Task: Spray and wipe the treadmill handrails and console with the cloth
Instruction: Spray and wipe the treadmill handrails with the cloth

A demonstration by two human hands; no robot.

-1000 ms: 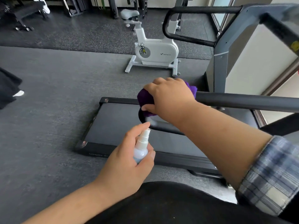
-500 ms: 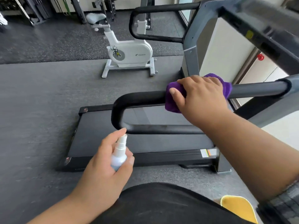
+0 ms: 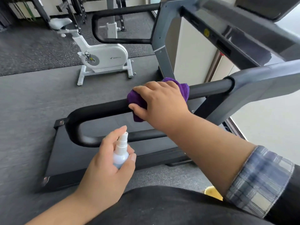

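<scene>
- My right hand [image 3: 162, 101] is lying over the purple cloth [image 3: 138, 101], fingers curling across the top and thumb tucking beneath, so this grip is pressing the cloth around the black handrail [image 3: 100, 109] of the treadmill [image 3: 243, 88].
- The cloth is sitting on the upper bar of the near handrail, between its rounded end and the grey upright.
- My left hand [image 3: 107, 168] is wrapping around a small spray bottle [image 3: 121, 153], my thumb closing on its side and my index finger resting on top of the white nozzle.
- The bottle is standing upright, just in front of the handrail's lower bar and apart from it.
- The console [image 3: 259, 8] is showing blurred at the upper right.
- A white exercise bike [image 3: 103, 57] is standing on the floor beyond the treadmill deck [image 3: 103, 156].
</scene>
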